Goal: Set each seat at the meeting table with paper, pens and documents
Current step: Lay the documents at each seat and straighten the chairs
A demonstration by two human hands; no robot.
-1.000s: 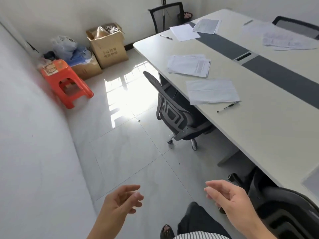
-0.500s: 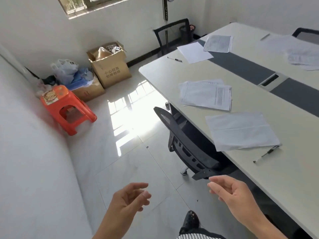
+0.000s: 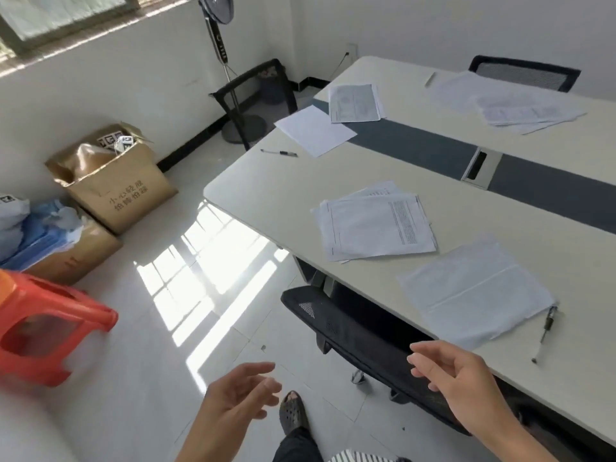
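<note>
The long meeting table (image 3: 266,201) runs along my right. Nearest me lie a blank sheet (image 3: 473,291) and a pen (image 3: 545,331) beside it. Further along sits a stack of printed documents (image 3: 376,225). At the far end are another blank sheet (image 3: 315,130), a pen (image 3: 279,153) and a printed document (image 3: 355,102). More papers (image 3: 510,103) lie across the table. My left hand (image 3: 238,398) and my right hand (image 3: 453,371) hang low in front of me, fingers relaxed and holding nothing, above the floor and the chair back.
A black office chair (image 3: 363,338) is tucked under the table just ahead of my right hand. Another chair (image 3: 256,91) and a standing fan (image 3: 218,35) stand at the far end. Cardboard boxes (image 3: 116,181) and an orange stool (image 3: 43,331) line the left wall.
I have walked forward along the table; the near sheet, pen and chair have come closer. Both hands stay empty in front of me.
</note>
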